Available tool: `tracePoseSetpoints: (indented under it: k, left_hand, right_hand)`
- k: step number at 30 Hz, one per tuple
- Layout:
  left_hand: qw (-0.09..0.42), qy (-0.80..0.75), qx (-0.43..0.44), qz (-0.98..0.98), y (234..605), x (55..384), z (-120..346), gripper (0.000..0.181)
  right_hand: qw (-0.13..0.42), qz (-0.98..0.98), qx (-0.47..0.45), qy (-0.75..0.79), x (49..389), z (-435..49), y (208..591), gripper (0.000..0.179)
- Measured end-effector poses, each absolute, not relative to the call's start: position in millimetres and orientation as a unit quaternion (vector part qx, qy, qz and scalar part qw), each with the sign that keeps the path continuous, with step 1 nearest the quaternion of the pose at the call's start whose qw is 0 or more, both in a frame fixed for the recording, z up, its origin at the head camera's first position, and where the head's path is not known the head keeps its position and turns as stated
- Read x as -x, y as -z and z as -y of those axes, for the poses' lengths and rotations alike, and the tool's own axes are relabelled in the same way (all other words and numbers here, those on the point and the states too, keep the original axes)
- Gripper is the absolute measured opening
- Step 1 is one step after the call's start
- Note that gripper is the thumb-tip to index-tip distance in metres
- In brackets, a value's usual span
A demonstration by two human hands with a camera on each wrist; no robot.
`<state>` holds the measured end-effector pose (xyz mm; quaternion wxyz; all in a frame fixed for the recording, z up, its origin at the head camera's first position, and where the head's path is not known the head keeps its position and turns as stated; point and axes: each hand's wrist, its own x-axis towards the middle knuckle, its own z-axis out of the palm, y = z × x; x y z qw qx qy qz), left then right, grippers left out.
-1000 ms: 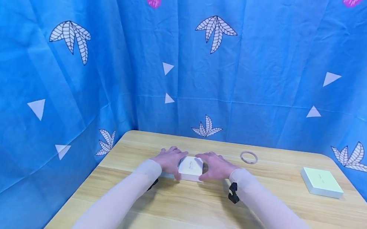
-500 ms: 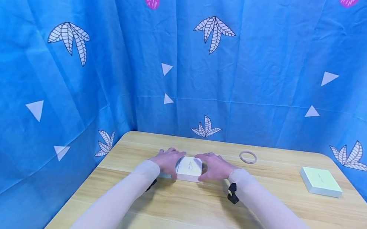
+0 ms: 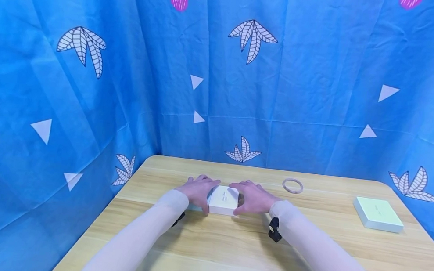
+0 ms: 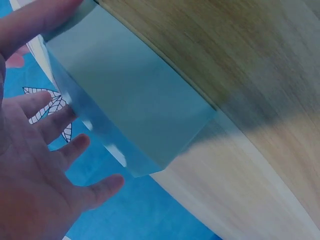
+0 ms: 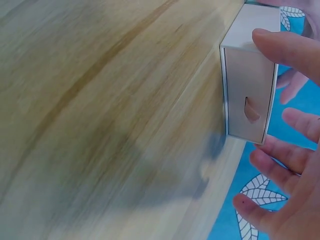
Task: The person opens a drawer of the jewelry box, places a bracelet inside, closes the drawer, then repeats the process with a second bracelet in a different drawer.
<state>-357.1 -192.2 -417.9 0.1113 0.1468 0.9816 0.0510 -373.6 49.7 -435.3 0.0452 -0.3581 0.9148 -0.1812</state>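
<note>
A small white box [image 3: 223, 201] with faint lettering on top sits on the table between my hands. My left hand [image 3: 196, 190] is at its left end. A pale blue boxy part [image 4: 130, 90] extends from there under that palm; in the left wrist view its thumb lies across the part's inner end, other fingers spread behind. My right hand [image 3: 255, 198] holds the white box's right end, thumb on the front side and fingers at the back. The right wrist view shows that end of the white box [image 5: 247, 85], with a half-round notch. How the two parts join is hidden.
A mauve ring [image 3: 293, 186] lies behind my right hand. At the right of the wooden table [image 3: 228, 251] rests a flat pale green box [image 3: 378, 214]. A blue patterned curtain [image 3: 308, 96] hangs along the back and sides.
My left hand has shifted slightly left, and a little more of the white box's left edge shows. The right hand stays at the box. The ring and green box have not moved.
</note>
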Motion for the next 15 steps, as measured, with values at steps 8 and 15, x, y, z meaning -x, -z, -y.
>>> tracePoseSetpoints:
  k: [8,15]
  left_hand:
    - [0.106,-0.077,-0.164,-0.978,411.5,350.0,183.5,0.102]
    - [0.062,-0.067,-0.177,-0.980,411.6,346.5,165.3,0.088]
  right_hand:
    - [0.041,-0.909,0.371,0.185,373.3,-53.8,435.1,0.097]
    - [0.049,-0.913,0.361,0.183,371.6,-63.1,431.8,0.101]
